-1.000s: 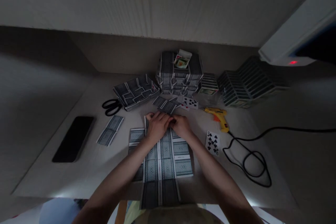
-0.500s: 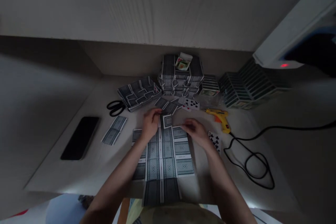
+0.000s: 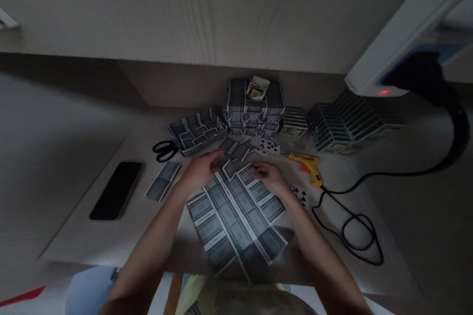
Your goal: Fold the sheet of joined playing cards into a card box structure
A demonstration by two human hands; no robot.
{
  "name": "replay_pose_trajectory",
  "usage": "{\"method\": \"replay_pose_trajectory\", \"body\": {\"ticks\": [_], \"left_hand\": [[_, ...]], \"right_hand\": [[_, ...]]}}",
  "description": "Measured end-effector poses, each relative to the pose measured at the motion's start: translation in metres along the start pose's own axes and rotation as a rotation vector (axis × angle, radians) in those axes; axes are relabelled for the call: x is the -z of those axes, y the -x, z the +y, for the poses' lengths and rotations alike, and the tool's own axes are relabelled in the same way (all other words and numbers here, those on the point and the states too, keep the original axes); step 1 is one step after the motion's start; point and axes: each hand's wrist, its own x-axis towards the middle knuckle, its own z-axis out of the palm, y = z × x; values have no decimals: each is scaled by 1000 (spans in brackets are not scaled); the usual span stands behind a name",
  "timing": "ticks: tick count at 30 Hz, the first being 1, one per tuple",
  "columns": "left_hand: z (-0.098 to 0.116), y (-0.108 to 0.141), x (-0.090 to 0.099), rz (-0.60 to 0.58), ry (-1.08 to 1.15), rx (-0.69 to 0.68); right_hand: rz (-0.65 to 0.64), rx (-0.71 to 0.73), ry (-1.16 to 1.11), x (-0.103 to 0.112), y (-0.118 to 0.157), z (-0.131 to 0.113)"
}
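Note:
A flat panel of joined playing cards [image 3: 236, 214], patterned backs up, lies slanted on the desk before me, its strips running from upper left to lower right. A small folded card piece [image 3: 230, 169] stands out at its far end. At the panel's far left edge, my left hand [image 3: 201, 171] has its fingers curled, with the thumb by the card edge. My right hand [image 3: 270, 177] pinches the far right edge, fingertips over the cards. The undersides of both grips are hidden.
Behind are an open card-covered tray [image 3: 197, 130], stacked card-covered boxes [image 3: 254, 108] and loose cards [image 3: 268, 146]. Black-handled scissors [image 3: 164, 150], a phone [image 3: 116, 190] and a card pair [image 3: 162, 181] lie left. A yellow glue gun [image 3: 306, 165] with a looped black cord [image 3: 356, 216] lies right.
The card panel has turned counterclockwise, its near end swinging right. My left hand has shifted a little left and nearer; my right hand stays by the right edge.

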Motion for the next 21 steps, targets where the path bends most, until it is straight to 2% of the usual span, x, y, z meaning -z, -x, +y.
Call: {"method": "replay_pose_trajectory", "body": {"ticks": [4, 9, 12, 16, 21], "left_hand": [[1, 15, 5, -85, -86, 13], [7, 12, -9, -23, -65, -128], [7, 3, -19, -50, -15, -130], [3, -4, -27, -35, 96, -14], [-3, -5, -37, 126, 277, 56]], "right_hand": [[-204, 102, 252, 5, -28, -12], [-277, 138, 396, -2, -40, -30], [-268, 121, 489, -8, -40, -39], [-204, 62, 585, -17, -33, -46], [-114, 46, 626, -28, -11, -49]]}}
